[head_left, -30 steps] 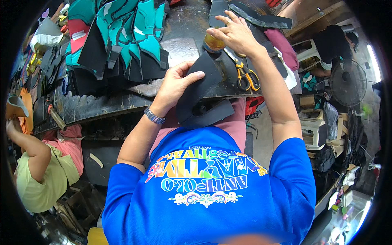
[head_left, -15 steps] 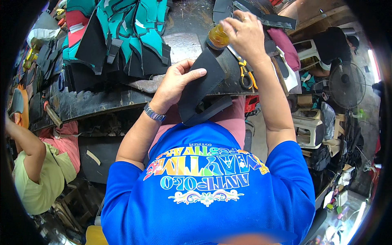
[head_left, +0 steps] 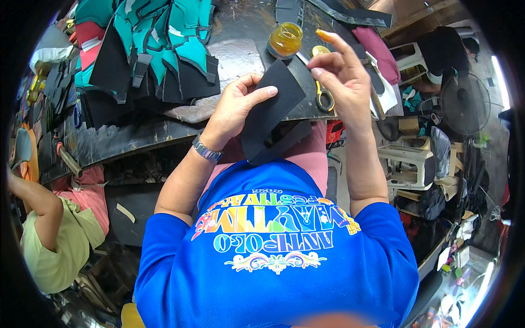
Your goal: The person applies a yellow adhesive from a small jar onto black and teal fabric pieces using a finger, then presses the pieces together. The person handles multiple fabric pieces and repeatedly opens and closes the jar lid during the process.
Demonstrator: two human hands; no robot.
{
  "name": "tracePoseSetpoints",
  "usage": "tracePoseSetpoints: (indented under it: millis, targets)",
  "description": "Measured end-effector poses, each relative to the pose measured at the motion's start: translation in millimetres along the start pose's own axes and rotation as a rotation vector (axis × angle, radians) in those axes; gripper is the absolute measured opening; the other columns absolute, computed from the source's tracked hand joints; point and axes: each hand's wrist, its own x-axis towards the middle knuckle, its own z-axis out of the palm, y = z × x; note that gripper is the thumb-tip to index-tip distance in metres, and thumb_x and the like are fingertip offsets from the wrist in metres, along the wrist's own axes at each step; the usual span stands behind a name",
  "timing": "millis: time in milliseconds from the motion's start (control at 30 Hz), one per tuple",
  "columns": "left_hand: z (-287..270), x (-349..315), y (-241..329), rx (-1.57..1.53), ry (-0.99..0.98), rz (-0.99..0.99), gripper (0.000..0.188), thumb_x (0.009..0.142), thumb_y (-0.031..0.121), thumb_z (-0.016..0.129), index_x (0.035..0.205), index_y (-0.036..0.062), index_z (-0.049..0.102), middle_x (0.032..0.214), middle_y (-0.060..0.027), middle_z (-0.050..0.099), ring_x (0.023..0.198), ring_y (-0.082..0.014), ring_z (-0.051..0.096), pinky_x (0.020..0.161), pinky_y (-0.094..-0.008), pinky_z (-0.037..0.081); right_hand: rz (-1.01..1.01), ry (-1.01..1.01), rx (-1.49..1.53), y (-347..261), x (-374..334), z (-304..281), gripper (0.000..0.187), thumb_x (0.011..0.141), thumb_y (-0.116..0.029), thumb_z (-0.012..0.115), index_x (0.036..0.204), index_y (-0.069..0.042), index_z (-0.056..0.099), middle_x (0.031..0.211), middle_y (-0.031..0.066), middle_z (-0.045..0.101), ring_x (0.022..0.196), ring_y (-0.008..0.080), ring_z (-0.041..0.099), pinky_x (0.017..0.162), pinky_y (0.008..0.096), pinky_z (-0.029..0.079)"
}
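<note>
A black neoprene piece [head_left: 270, 106] is being gripped by the left hand [head_left: 235, 106] at the near edge of the dark surface [head_left: 131, 139]. The right hand [head_left: 339, 82] is being held raised and loosely open, its amber-smeared forefinger extended, just beside a glue jar [head_left: 285, 39] and yellow-handled scissors [head_left: 322, 95].

A flat black foam piece [head_left: 269, 109], matte and roughly rectangular with a narrower strap-like end pointing downward, is tilted across the near edge of the dark workbench [head_left: 126, 139], its upper corner near a small open jar of amber glue [head_left: 285, 39] standing upright on the bench.
</note>
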Motion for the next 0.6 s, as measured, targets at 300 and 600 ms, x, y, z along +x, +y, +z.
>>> tracePoseSetpoints:
  millis: [300,600]
  targets:
    - [8.7,-0.6,-5.7,0.041,-0.026,-0.037,0.020,0.088,0.012,0.075,0.103,0.0033,0.065,0.096,-0.0038,0.068,0.085,-0.0075,0.063,0.078,-0.0222,0.052,0.181,-0.101,0.225,15.2,-2.6,5.6,0.077,0.082,0.006,0.068,0.150,-0.010,0.038,0.094,0.0081,0.067,0.087,0.0105,0.062,0.081,0.0242,0.050]
    - [2.4,-1.4,-4.7,-0.270,-0.312,-0.344,0.055,0.104,0.043,0.045,0.137,-0.0001,0.050,0.126,-0.0181,0.063,0.114,-0.0220,0.064,0.097,-0.0342,0.051,0.131,-0.060,0.309,16.9,-10.0,4.6,0.082,0.081,0.007,0.069,0.153,-0.009,0.034,0.095,0.0090,0.067,0.088,0.0118,0.064,0.083,0.0265,0.051]
